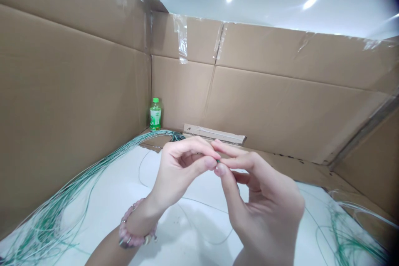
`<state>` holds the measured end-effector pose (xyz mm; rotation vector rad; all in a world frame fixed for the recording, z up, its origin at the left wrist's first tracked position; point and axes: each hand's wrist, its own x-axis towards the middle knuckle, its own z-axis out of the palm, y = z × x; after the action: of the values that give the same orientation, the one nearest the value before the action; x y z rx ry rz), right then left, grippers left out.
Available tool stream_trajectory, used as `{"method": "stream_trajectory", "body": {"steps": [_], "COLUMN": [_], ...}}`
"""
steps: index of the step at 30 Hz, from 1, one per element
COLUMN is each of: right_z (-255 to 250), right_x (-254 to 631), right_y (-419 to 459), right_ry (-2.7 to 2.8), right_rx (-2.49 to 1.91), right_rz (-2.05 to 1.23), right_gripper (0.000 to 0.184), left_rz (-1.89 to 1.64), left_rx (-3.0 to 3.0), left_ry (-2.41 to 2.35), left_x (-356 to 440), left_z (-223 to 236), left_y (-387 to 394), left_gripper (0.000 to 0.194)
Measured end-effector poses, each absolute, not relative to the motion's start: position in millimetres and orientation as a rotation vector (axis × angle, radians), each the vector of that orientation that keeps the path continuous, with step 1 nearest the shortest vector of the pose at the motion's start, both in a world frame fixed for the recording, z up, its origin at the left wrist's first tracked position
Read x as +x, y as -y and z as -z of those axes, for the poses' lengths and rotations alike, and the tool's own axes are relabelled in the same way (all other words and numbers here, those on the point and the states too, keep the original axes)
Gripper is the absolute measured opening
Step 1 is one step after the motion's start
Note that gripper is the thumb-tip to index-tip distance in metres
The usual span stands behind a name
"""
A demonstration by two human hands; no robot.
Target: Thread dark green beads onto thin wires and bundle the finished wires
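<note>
Left hand: I am closing my left hand (181, 166) into a pinch, with the thumb and fingertips gripping a tiny green wire end (217, 161) at the centre of my view.

Right hand: I am pressing my right hand (262, 199) against it from 3 o'clock, gripping the same spot between thumb and forefinger.

Wrist: I am wearing a pink beaded bracelet (135, 228) on my left wrist.

Wires: A long green-and-white wire sheaf (124, 149) is sweeping from 11 o'clock down to 8 o'clock. A smaller green wire tuft (349, 232) is lying at 4 o'clock, and a thin loose wire (199, 203) is curving across the white tabletop (193, 232) beneath my hands.

Progress: Most strands are lying in the long sheaf, with far fewer in the tuft.

Around: A green-capped plastic bottle (155, 115) is standing at 11 o'clock, and a cardboard strip (215, 134) is leaning at 12 o'clock against the cardboard walls (77, 91).

Hidden: My fingertips are covering most of the wire end, so I cannot make out its shape or how it is joined.
</note>
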<state>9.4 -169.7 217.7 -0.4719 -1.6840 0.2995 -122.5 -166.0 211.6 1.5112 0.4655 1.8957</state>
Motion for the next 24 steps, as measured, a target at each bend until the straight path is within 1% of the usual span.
{"method": "stream_trajectory", "body": {"steps": [11, 18, 24], "right_z": [-218.1, -219.3, -220.0], "right_x": [9.7, 13.5, 15.2], "right_y": [168.4, 167.9, 165.4], "right_ry": [1.661, 1.709, 1.744], "right_rx": [-0.425, -0.397, -0.454], "right_rz": [-0.280, -0.231, -0.152], "right_gripper": [0.020, 0.022, 0.019], "left_rz": [-1.979, -1.971, -1.970], "left_rx": [1.488, 1.446, 1.524], "left_ry": [-0.472, -0.468, -0.496], "left_x": [-114.1, -112.6, -115.3], "left_z": [-210.0, -207.7, -211.5], "left_y": [167.5, 166.9, 166.6], "left_gripper": [0.006, 0.005, 0.008]}}
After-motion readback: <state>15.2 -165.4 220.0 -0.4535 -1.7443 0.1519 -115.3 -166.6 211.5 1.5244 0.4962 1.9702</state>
